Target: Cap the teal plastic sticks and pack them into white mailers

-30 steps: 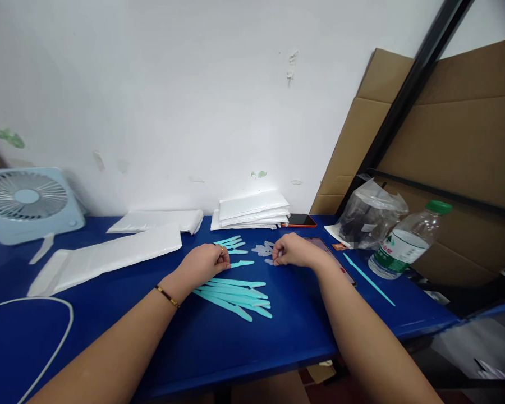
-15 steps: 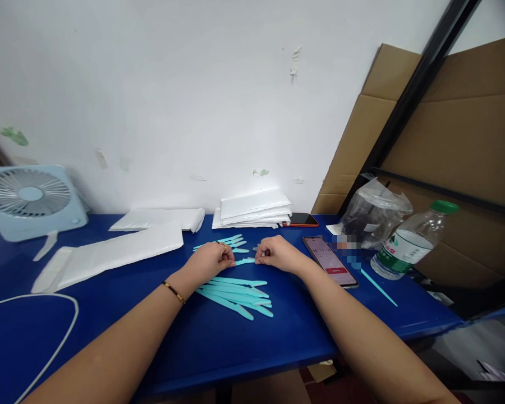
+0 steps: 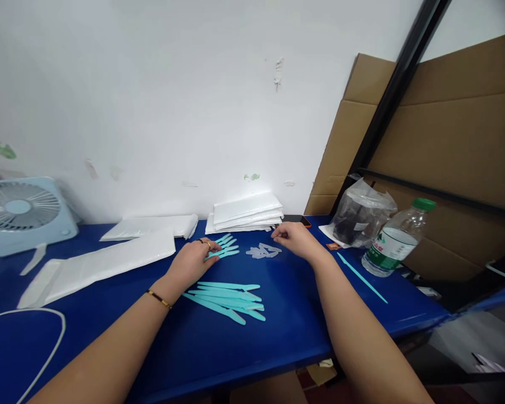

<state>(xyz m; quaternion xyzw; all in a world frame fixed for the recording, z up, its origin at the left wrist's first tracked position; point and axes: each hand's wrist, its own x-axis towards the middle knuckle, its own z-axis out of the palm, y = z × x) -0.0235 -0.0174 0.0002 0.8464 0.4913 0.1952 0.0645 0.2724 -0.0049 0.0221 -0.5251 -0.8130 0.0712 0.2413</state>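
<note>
On the blue table (image 3: 286, 331), my left hand (image 3: 196, 259) rests at the upper row of turquoise razor-like sticks (image 3: 227, 249), its fingers on the lowest one. A looser pile of the same sticks (image 3: 229, 300) lies nearer the front edge. Small translucent pieces (image 3: 263, 251) are heaped between my two hands. My right hand (image 3: 292, 235) hovers just right of that heap, thumb and fingertips pinched together; what they hold, if anything, is too small to make out.
White packets are stacked (image 3: 248, 212) by the wall, with more packets (image 3: 109, 255) at left beside a fan (image 3: 25, 210). To the right are a single turquoise stick (image 3: 362, 278), a bagged cup (image 3: 357, 216) and a bottle (image 3: 393, 244).
The small stick between my hands now lies under my left hand at the upper row. My right hand has moved up and right, uncovering the translucent pieces. The view has shifted; my right forearm covers the phone.
</note>
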